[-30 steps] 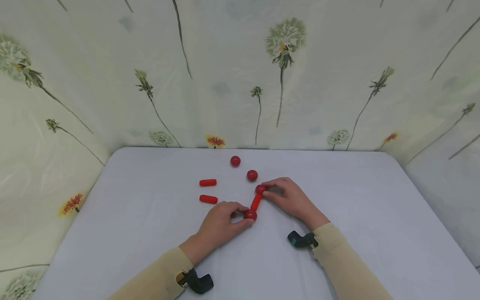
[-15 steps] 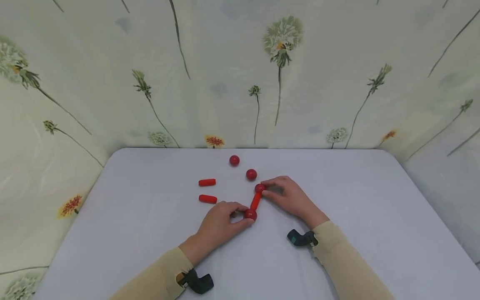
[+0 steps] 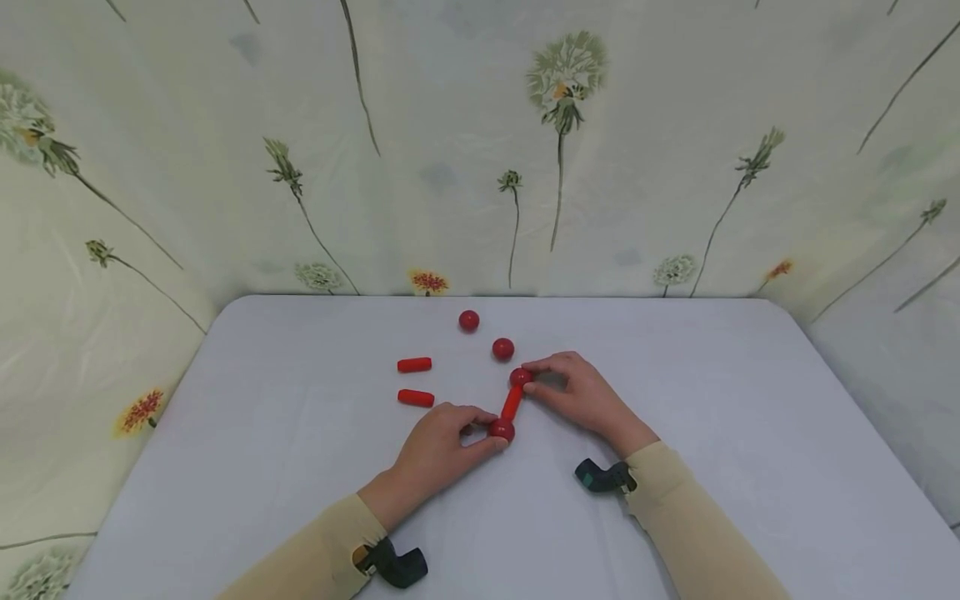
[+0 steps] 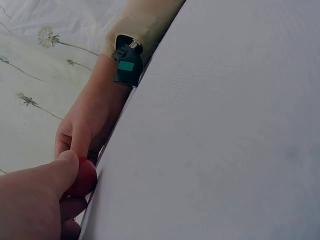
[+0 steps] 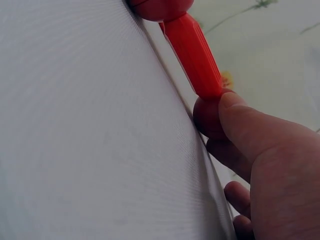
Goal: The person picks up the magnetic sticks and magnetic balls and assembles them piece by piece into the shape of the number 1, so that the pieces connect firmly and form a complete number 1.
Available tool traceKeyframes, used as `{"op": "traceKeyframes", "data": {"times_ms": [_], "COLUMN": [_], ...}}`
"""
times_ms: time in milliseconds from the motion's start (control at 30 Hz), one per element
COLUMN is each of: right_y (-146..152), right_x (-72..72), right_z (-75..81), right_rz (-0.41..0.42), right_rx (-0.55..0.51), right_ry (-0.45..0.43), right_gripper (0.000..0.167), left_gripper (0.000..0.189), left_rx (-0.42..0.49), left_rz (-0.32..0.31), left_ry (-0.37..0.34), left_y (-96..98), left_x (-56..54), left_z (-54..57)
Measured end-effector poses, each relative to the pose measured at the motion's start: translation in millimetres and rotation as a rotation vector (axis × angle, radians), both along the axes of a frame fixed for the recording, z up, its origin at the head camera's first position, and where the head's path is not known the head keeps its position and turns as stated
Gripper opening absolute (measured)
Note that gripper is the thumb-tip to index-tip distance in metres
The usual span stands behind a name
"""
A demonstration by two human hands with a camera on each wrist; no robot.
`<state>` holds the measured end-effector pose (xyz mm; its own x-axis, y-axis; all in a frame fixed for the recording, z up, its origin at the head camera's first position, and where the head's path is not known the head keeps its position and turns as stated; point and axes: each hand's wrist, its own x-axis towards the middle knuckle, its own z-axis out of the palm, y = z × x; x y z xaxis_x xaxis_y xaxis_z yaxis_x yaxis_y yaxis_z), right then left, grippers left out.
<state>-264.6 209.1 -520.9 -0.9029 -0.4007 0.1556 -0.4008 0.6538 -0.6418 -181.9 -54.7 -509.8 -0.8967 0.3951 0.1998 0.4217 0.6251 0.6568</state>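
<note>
A red ridged rod joins two dark red balls over the white table. My left hand pinches the near ball between thumb and fingers; that ball also shows beside the thumb in the left wrist view. With thumb and fingertips, my right hand grips the far ball. The right wrist view shows the rod running from the ball at my right thumb up to the other ball.
Two loose red rods lie left of the hands on the white table. Beyond the hands sit two loose balls, one nearer and one farther back. A flower-patterned cloth hangs behind the table's back edge.
Both hands hold nearly the same place, still gripping the two balls with the rod between them. The loose pieces have not moved; the head view shifted slightly.
</note>
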Motion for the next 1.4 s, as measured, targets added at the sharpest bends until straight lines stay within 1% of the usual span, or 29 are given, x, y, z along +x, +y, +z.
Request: {"op": "traceKeyframes", "data": {"times_ms": [100, 200, 333, 500, 767, 933, 1033, 1233, 1400], "right_y": [1.1, 1.7, 1.4, 1.2, 1.8, 2.3, 2.9, 1.5, 0.6], "right_x": [0.2, 0.8, 1.8, 2.1, 1.0, 0.8, 1.3, 0.2, 1.2], "right_z": [0.6, 1.1, 2.3, 4.7, 5.9, 5.2, 3.9, 0.4, 2.6], "right_rz": [0.006, 0.007, 0.008, 0.001, -0.016, -0.03, -0.033, -0.02, -0.007], "right_rx": [0.0, 0.001, 0.003, 0.008, 0.01, 0.007, 0.002, 0.001, -0.009], "right_ry": [0.007, 0.004, -0.005, -0.006, -0.008, -0.016, -0.026, -0.017, -0.014], "right_gripper": [0.045, 0.046, 0.045, 0.045, 0.044, 0.045, 0.045, 0.044, 0.043], "left_gripper": [0.036, 0.036, 0.036, 0.036, 0.042, 0.04, 0.038, 0.037, 0.033], "left_rx": [-0.002, -0.013, -0.019, 0.0, -0.003, 0.045, 0.076, 0.064, 0.04], "left_rz": [-0.013, -0.016, -0.006, 0.003, 0.023, 0.034, 0.041, 0.082, 0.117], "left_ry": [0.014, 0.014, 0.005, 0.001, -0.019, -0.021, -0.021, 0.0, 0.026], "left_y": [0.4, 0.9, 1.3, 1.6, 1.0, -1.1, -5.0, -18.3, -31.4], "left_x": [-0.6, -0.7, 0.0, -0.1, -0.8, 0.1, 1.8, 2.7, -0.7], "left_z": [0.0, -0.3, -0.6, 0.4, 1.9, 2.8, 5.1, 10.0, 9.5]}}
